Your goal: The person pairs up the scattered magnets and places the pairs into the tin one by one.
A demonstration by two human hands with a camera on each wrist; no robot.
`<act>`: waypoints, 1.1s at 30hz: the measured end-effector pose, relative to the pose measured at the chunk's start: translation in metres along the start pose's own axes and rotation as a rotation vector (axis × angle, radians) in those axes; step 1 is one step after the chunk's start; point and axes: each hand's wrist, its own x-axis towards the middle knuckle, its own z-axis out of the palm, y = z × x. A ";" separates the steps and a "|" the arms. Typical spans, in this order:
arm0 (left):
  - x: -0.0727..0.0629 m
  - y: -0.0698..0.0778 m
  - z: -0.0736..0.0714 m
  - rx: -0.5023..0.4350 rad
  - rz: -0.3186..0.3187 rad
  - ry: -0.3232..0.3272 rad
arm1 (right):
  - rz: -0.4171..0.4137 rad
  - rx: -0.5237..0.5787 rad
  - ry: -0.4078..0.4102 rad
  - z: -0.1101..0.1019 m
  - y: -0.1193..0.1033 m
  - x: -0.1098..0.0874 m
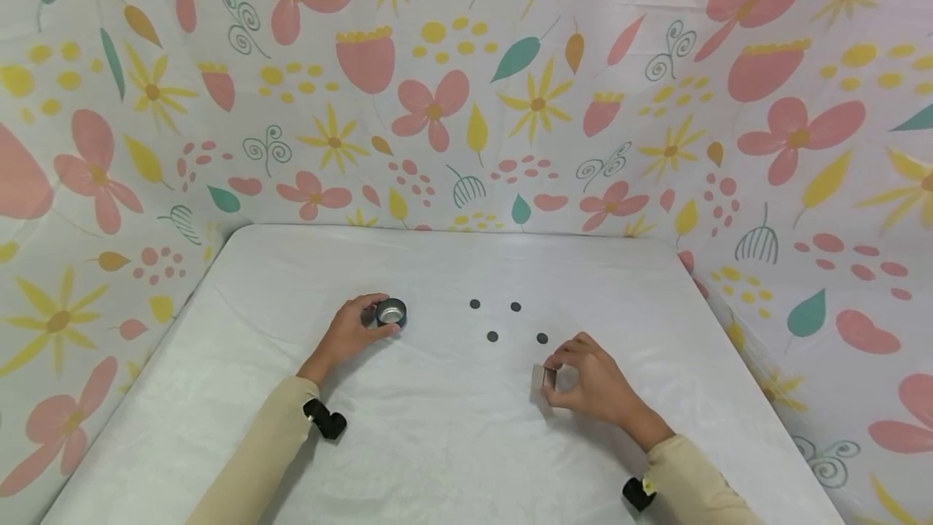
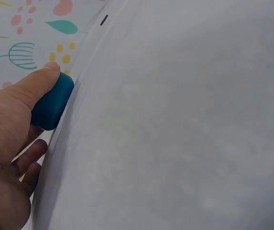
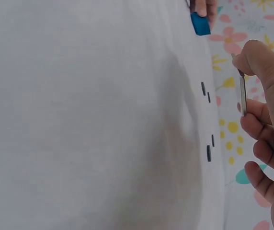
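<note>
My left hand (image 1: 348,335) holds a small round blue tin (image 1: 402,315) between thumb and fingers at the left of the table. The tin stands upright with its silvery inside showing; its blue wall faces the left wrist view. On the right, my right hand (image 1: 596,386) pinches a small flat, squarish silvery piece (image 1: 538,377) by its edges, a little above the tabletop. Edge-on in the right wrist view, this piece (image 3: 243,93) looks thin; its exact kind is unclear. Several dark round discs lie between the hands, the closest disc (image 1: 543,339) just beyond my right fingertips.
A white cloth covers the table (image 1: 437,444). Behind it and along both sides hangs a flower-printed curtain (image 1: 452,177). Other dark discs, such as the back left disc (image 1: 475,304), lie flat and apart. Each sleeve carries a black wrist camera (image 1: 325,420).
</note>
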 end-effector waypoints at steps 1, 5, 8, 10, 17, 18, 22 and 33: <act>0.000 0.000 0.000 -0.003 -0.002 0.000 | -0.009 0.008 0.008 0.000 0.000 0.002; 0.000 0.000 -0.001 -0.009 -0.006 0.000 | -0.035 0.037 0.028 0.001 0.000 0.012; 0.000 0.000 -0.001 -0.011 -0.008 0.001 | -0.050 0.061 0.035 0.003 0.000 0.021; 0.000 0.000 -0.001 -0.016 -0.009 0.001 | -0.053 0.079 0.037 0.004 0.001 0.027; 0.000 0.000 -0.001 -0.016 -0.003 0.002 | -0.055 0.127 0.012 0.013 0.002 0.049; 0.000 0.001 -0.001 -0.017 -0.002 0.004 | -0.061 0.136 0.006 0.015 0.001 0.053; 0.000 0.001 -0.002 -0.031 0.002 0.011 | -0.085 0.167 -0.004 0.023 -0.001 0.066; 0.001 -0.002 -0.002 -0.027 -0.019 0.007 | -0.107 0.202 -0.046 0.045 -0.014 0.106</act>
